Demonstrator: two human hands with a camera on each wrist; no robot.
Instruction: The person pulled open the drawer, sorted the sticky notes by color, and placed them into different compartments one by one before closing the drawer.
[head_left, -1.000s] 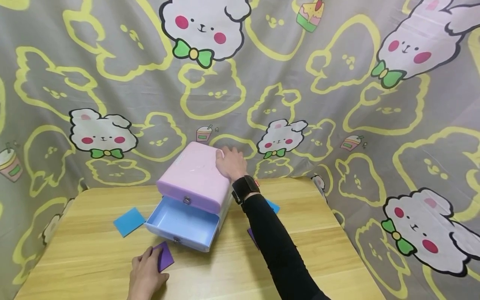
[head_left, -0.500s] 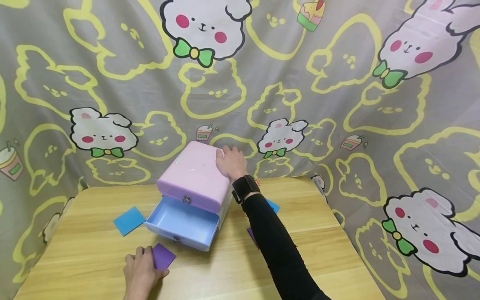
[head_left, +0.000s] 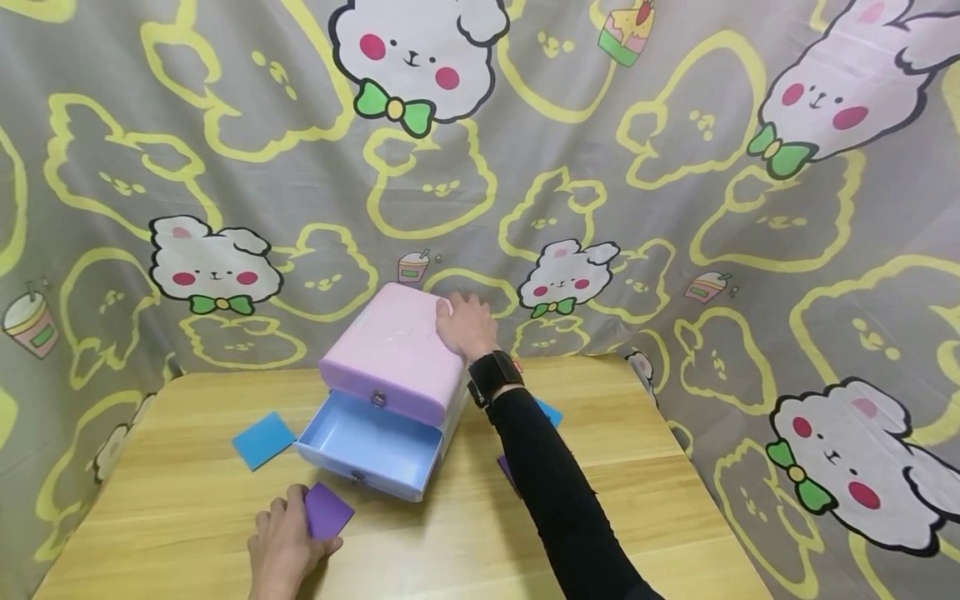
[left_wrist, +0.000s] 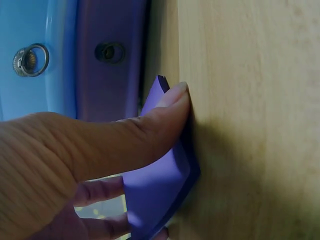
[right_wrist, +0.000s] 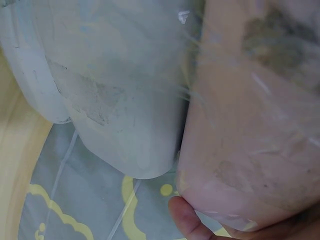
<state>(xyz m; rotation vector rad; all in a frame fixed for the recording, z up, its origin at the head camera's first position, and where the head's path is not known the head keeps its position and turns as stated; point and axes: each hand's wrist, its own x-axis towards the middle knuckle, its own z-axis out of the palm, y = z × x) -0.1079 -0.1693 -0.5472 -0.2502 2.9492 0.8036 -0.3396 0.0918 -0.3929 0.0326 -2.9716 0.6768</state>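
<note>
My left hand [head_left: 281, 542] pinches a purple square card [head_left: 327, 511] between thumb and fingers, low over the wooden table. In the left wrist view, the thumb lies across one face of the card [left_wrist: 155, 185], with fingers behind it. My right hand [head_left: 467, 325] rests on the back right corner of a pink-topped drawer box [head_left: 393, 350]; most of that hand falls outside the right wrist view, where a fingertip touches the pink edge. A light blue drawer [head_left: 375, 442] stands pulled out of the box. Below its front, a purple drawer front [left_wrist: 110, 85] shows.
A blue square card [head_left: 264, 440] lies left of the box on the table [head_left: 622, 467]. Right of the box, another blue card [head_left: 551, 412] and a purple card [head_left: 506, 468] are partly hidden by my right sleeve. A patterned curtain [head_left: 442, 200] hangs behind the table.
My left hand has shifted slightly left with the purple card, and more of the card's face shows now. The right hand stays on the box. The head view has turned slightly left.
</note>
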